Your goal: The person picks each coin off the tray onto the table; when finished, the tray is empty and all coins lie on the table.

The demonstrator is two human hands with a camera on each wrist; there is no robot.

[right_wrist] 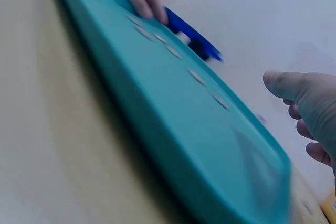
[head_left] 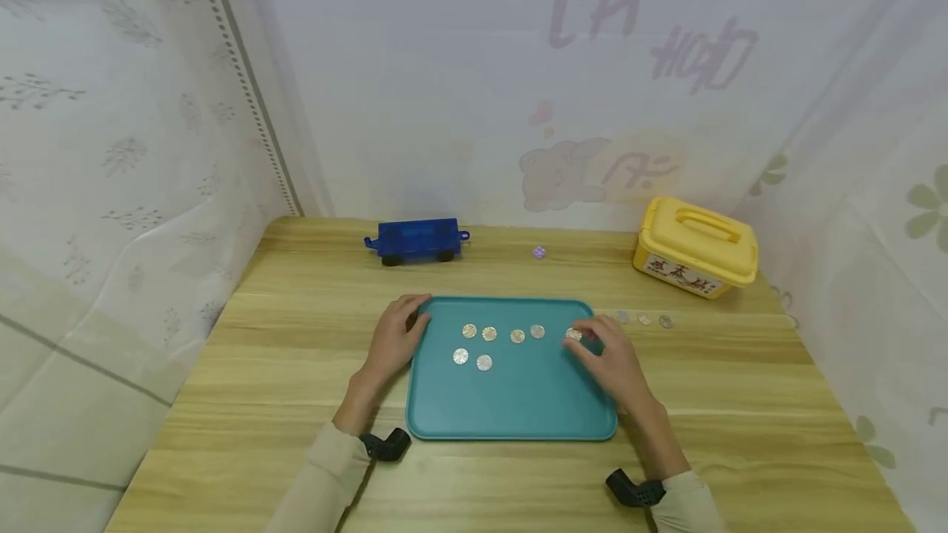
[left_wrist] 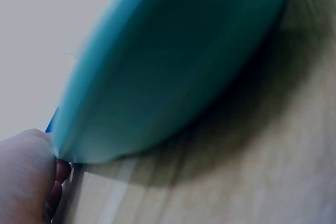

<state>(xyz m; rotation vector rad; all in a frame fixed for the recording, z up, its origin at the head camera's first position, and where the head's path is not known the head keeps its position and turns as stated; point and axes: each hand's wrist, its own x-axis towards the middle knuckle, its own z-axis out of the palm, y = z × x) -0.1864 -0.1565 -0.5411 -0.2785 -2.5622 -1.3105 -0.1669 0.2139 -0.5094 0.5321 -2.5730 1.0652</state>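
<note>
A teal tray (head_left: 511,410) lies on the wooden table with several silvery coins (head_left: 518,336) spread over its upper left and middle. At the tray's upper left corner my left hand (head_left: 396,340) holds the rim, thumb and forefinger at the edge. Over the tray's right side is my right hand (head_left: 611,356), pinching a coin (head_left: 573,335) between thumb and fingertips. The right wrist view shows the right hand (right_wrist: 315,103) above the tray, but the pinched coin is hidden there. Blur covers much of the left wrist view, where fingers (left_wrist: 62,174) curl by the tray's rim.
Behind the tray stands a blue toy wagon (head_left: 418,238) with dark wheels. A small purple piece (head_left: 539,252) lies near the back edge. Three coins (head_left: 644,319) are on the table right of the tray, below a yellow lidded box (head_left: 696,245).
</note>
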